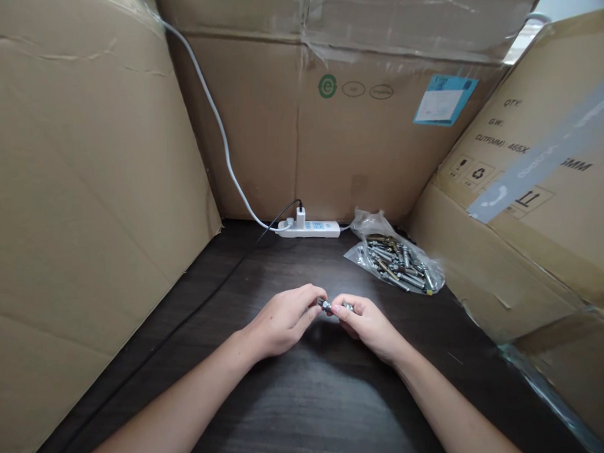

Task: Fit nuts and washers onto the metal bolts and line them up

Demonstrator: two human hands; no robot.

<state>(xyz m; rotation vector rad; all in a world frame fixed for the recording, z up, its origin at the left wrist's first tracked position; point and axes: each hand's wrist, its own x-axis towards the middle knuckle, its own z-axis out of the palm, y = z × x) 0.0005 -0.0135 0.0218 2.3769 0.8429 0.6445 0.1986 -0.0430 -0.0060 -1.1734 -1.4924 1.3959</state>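
Above the dark tabletop, both hands meet around a silvery metal bolt point(326, 305) with a nut on it. My left hand point(289, 318) pinches its left end between thumb and fingers. Closed on the bolt from the other side is my right hand point(367, 327), with a bit of shiny metal also showing behind its thumb and index finger. The fingers cover much of the bolt, so its full length is hidden. Beyond my right hand lies a clear plastic bag point(430, 255) with several silver and brass-coloured bolts point(396, 259) in it.
A white power strip point(309, 229) rests at the back with a white plug point(300, 218) in it. A black cable point(200, 304) runs across the table's left side. Cardboard boxes point(237, 122) wall in the dark table point(310, 413) on the left, back and right.
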